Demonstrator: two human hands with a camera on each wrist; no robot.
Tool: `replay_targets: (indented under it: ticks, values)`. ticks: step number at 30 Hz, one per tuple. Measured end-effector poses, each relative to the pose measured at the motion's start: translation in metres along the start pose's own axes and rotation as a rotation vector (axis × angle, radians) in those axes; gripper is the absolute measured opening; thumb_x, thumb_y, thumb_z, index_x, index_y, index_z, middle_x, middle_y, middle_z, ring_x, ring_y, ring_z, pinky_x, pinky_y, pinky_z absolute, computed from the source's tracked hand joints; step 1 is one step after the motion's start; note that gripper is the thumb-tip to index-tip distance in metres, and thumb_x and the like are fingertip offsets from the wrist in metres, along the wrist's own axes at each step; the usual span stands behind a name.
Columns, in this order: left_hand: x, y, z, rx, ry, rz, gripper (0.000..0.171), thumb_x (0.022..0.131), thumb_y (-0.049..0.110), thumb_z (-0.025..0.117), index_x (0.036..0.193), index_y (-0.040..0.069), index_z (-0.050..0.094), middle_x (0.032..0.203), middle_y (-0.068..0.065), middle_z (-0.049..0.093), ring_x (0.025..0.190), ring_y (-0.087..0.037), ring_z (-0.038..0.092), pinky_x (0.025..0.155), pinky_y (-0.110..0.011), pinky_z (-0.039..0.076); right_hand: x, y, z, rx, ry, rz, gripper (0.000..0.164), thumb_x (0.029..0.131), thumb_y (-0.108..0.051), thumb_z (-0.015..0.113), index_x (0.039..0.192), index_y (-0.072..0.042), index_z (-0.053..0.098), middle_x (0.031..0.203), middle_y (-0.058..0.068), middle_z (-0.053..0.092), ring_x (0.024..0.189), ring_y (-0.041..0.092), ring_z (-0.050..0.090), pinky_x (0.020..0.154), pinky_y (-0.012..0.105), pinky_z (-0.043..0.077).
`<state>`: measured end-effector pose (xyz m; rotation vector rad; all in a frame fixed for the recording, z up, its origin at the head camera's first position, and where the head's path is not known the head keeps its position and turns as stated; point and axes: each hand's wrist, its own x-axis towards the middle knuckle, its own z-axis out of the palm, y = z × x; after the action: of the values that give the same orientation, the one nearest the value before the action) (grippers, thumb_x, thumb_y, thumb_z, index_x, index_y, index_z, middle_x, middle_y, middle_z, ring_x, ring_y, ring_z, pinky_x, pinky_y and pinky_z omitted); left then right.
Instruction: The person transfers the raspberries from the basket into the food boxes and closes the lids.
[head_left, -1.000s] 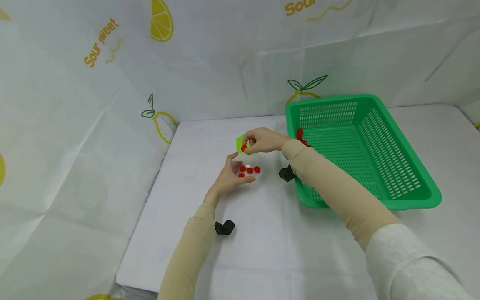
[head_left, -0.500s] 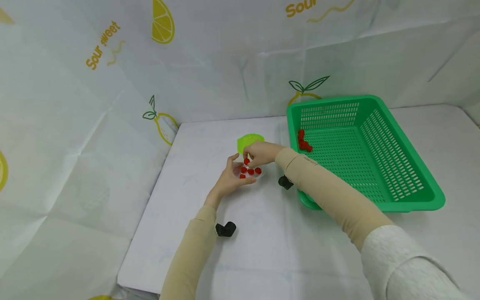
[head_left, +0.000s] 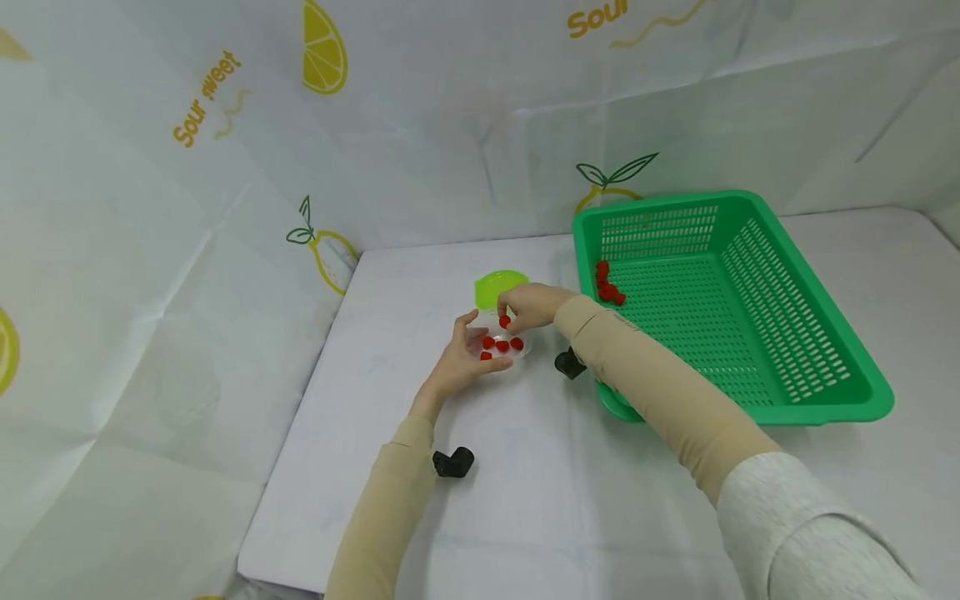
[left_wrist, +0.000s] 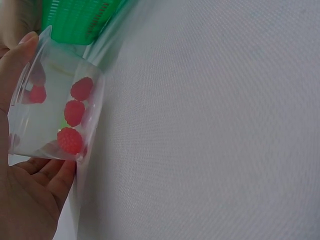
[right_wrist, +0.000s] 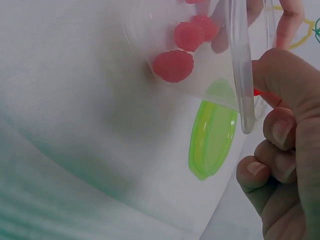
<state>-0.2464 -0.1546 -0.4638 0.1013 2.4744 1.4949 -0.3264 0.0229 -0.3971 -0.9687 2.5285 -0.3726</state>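
Raspberry (head_left: 505, 322) could drop outside the clear cup (right_wrist: 241, 65) if your right grip (head_left: 534, 305) lets go too near the rim; a knock there might tip the cup if your left grip (head_left: 459, 360), curled round its side, slackens. You pinch the raspberry between right thumb and fingertip at the cup's far side; over or beside the rim is hard to tell.
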Motion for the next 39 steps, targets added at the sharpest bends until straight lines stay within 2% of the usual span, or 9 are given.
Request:
replay_targets:
  ticks: [8, 24, 33, 37, 39]
  values:
    - [0.0005, -0.0002, 0.0006, -0.015, -0.001, -0.002, 0.104, 0.065, 0.052, 0.08, 0.144, 0.033, 0.014, 0.141, -0.002, 0.042, 0.132, -0.019, 0.041, 0.108, -0.043, 0.037, -0.0014, -0.0004, -0.0017, -0.039, -0.02, -0.007, 0.025, 0.085, -0.018, 0.064, 0.109, -0.009, 0.06, 0.077, 0.002, 0.054, 0.071, 0.016, 0.047, 0.061, 0.022, 0.04]
    - [0.0002, -0.0004, 0.0011, -0.007, -0.002, -0.003, 0.103, 0.067, 0.049, 0.079, 0.143, 0.033, 0.013, 0.141, -0.003, 0.042, 0.133, -0.02, 0.04, 0.108, -0.045, 0.037, -0.0034, -0.0008, -0.0005, -0.035, -0.022, -0.001, 0.03, 0.087, -0.017, 0.061, 0.116, -0.009, 0.058, 0.086, 0.003, 0.06, 0.076, 0.017, 0.051, 0.066, 0.022, 0.044]
    - [-0.0004, 0.0015, 0.0002, -0.014, -0.007, -0.008, 0.107, 0.062, 0.054, 0.08, 0.144, 0.033, 0.014, 0.142, -0.003, 0.041, 0.134, -0.019, 0.04, 0.109, -0.045, 0.036, -0.0046, -0.0019, 0.0004, -0.026, -0.019, 0.008, 0.03, 0.087, -0.016, 0.061, 0.117, -0.009, 0.058, 0.086, 0.003, 0.06, 0.077, 0.017, 0.051, 0.066, 0.023, 0.045]
    - [-0.0006, 0.0017, 0.0002, -0.012, -0.009, -0.009, 0.106, 0.065, 0.05, 0.08, 0.144, 0.032, 0.013, 0.143, -0.004, 0.041, 0.134, -0.02, 0.04, 0.109, -0.046, 0.035, -0.0035, -0.0017, 0.002, -0.02, -0.018, 0.014, 0.032, 0.087, -0.016, 0.061, 0.119, -0.009, 0.058, 0.088, 0.003, 0.061, 0.078, 0.018, 0.052, 0.069, 0.023, 0.047]
    - [-0.0033, 0.0066, -0.0005, -0.008, -0.022, -0.014, 0.103, 0.07, 0.044, 0.079, 0.146, 0.027, 0.011, 0.145, -0.008, 0.039, 0.135, -0.023, 0.038, 0.11, -0.046, 0.035, -0.003, -0.0008, 0.003, -0.015, -0.018, 0.016, 0.032, 0.088, -0.015, 0.06, 0.119, -0.009, 0.057, 0.089, 0.003, 0.061, 0.079, 0.018, 0.052, 0.07, 0.023, 0.047]
